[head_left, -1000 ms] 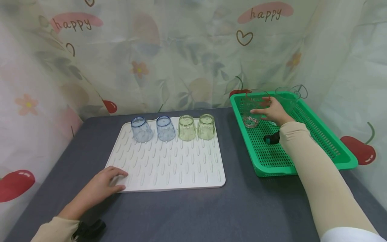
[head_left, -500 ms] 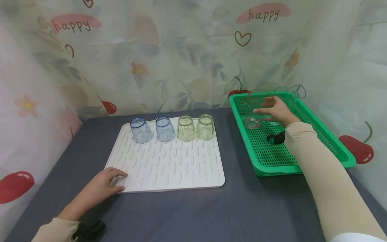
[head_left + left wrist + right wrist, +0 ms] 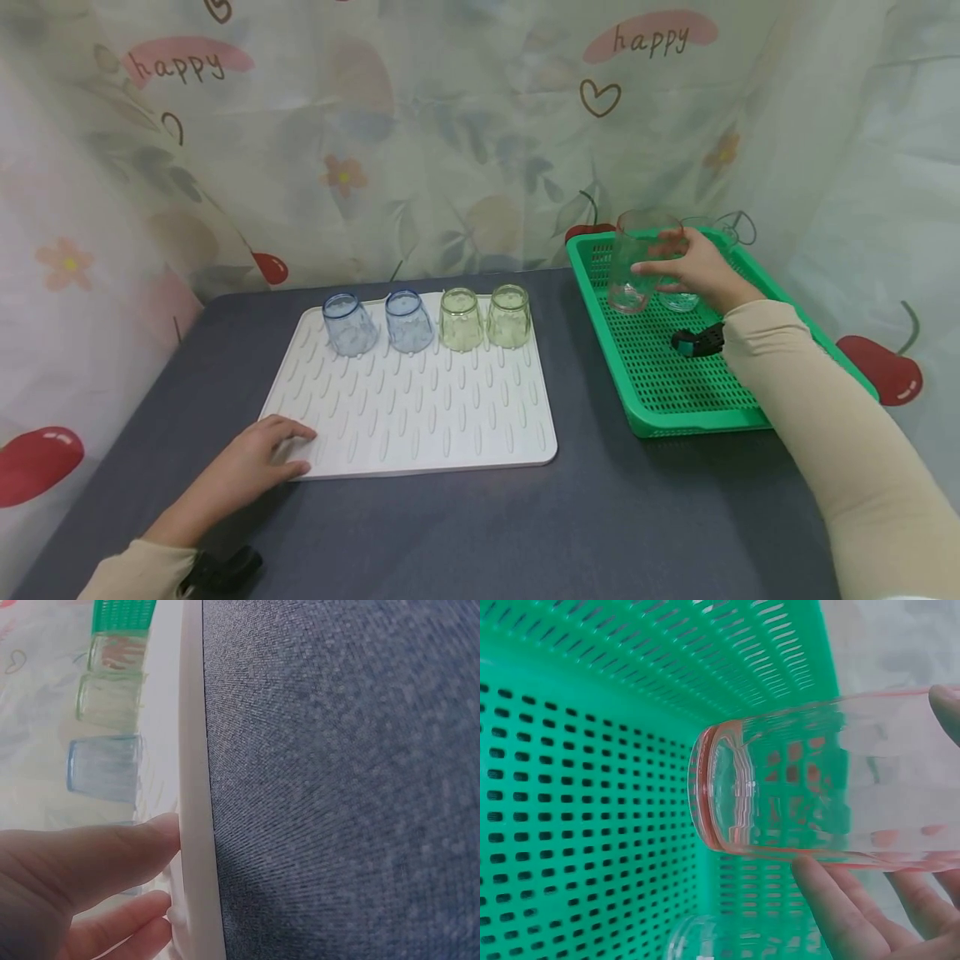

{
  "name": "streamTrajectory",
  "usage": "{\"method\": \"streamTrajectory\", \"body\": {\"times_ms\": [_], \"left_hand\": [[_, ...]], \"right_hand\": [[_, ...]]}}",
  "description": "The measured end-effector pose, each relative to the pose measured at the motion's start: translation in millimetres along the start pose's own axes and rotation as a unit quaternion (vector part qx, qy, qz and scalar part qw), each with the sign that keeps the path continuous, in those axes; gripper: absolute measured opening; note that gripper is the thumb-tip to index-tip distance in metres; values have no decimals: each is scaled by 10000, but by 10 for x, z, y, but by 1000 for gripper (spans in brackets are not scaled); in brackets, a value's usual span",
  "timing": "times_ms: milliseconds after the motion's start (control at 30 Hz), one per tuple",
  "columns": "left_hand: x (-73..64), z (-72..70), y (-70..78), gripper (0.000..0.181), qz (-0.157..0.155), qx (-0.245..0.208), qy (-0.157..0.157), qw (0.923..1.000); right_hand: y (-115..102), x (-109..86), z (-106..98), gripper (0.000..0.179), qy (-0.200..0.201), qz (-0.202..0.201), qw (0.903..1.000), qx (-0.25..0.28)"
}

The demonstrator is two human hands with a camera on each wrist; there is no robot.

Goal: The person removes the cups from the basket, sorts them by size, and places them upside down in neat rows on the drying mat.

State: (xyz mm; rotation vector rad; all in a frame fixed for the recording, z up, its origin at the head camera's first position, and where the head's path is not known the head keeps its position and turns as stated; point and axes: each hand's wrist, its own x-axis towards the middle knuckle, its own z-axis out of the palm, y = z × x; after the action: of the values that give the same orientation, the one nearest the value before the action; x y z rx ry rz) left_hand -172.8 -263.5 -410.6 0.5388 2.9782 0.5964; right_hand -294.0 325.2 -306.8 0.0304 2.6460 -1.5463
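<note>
My right hand (image 3: pixel 701 271) holds a tall, pink-tinted drinking glass (image 3: pixel 795 780) between thumb and fingers, upright over the back left of the green basket (image 3: pixel 637 412). Behind that hand a clear glass with a handle (image 3: pixel 681 302) stands in the basket, partly covered by the fingers. My left hand (image 3: pixel 258 454) rests at the front left corner of a white ribbed drying mat (image 3: pixel 420 417), its thumb and fingertips at the mat's edge (image 3: pixel 196 780) in the left wrist view. Nothing is held in it.
Along the mat's back edge stand two blue glasses (image 3: pixel 408 323) and two green glasses (image 3: pixel 509 318), upside down. A dark grey cloth (image 3: pixel 480 533) covers the table. A patterned curtain (image 3: pixel 450 150) hangs close behind the mat and basket.
The right hand has shifted slightly right and up, and the pink-tinted glass has risen a little with it. The left hand stays at the mat's corner.
</note>
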Motion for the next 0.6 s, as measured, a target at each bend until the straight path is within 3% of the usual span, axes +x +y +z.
{"method": "streamTrajectory", "body": {"times_ms": [600], "left_hand": [[-15,13,4,33,31,28,108,9999]], "right_hand": [[-246,-199,-131,82,241,-205,9994,152]]}}
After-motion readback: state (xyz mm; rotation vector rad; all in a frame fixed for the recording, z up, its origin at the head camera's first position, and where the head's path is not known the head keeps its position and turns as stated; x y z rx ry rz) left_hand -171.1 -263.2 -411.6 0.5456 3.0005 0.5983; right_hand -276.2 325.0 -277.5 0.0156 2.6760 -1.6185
